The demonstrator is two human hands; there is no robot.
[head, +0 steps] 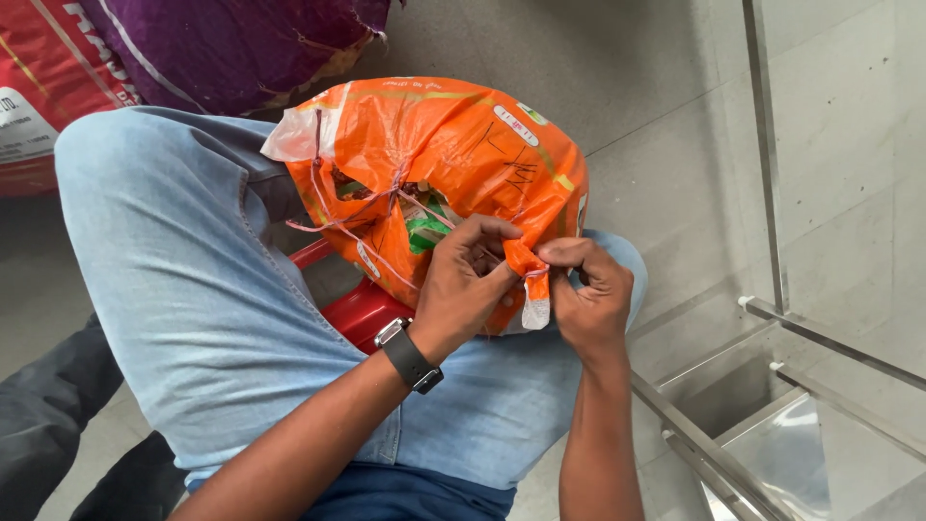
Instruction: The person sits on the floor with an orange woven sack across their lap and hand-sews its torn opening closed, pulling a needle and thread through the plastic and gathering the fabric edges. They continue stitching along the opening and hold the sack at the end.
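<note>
Orange woven plastic is bunching between both hands: the left hand [470, 270] and the right hand [588, 289] are each closing a narrow grip on the twisted corner [529, 268] of the orange sack [453, 164], pinching it where a thin pinkish string [362, 207] is looping across the stitched mouth. A black wristwatch [410, 355] is sitting on the left wrist. The sack is resting on the person's lap, on the light-blue jeans [183, 289], with the edge of a red stool [362, 309] showing under it. Through the loosened seam a green packet [424, 232] is peeking out. As I judge it, a hard tug on the corner could be tearing the weave rather than freeing the string, and the rounded sack, balancing on the thighs, could be rolling off toward the grey tiled floor [675, 174]. Farther off, a purple bag [231, 48] and a red sack [48, 87] are lying beyond the knee, with a metal rail [772, 193] standing at the right.
</note>
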